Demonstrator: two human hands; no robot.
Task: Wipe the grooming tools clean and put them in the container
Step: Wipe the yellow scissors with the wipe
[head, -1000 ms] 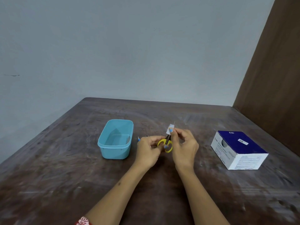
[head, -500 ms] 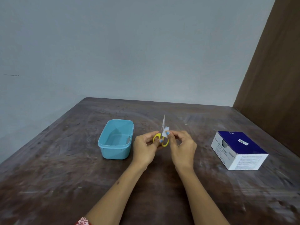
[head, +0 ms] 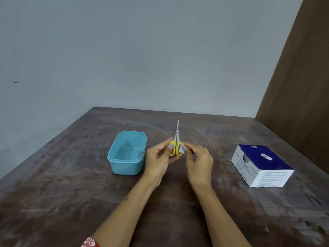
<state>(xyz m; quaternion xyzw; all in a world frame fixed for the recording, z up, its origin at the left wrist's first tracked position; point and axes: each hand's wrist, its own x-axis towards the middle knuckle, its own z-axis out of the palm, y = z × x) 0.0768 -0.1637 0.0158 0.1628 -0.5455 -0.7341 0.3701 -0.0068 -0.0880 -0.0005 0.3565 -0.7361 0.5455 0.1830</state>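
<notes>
Now: two hands | one scissors (head: pixel 176 143) | one wipe (head: pixel 182 149) | one container (head: pixel 127 152)

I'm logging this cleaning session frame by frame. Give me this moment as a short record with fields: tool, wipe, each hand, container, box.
tool: small yellow-handled scissors, blades closed, tips pointing up and away
wipe: small white swab against the right handle loop
left hand: grips the scissors at the handles
right hand: pinches the swab
container: light blue tub, no lid on it, nothing visible inside, left of the hands
box: blue and white alcohol swabs box, on the table, right of the hands
</notes>
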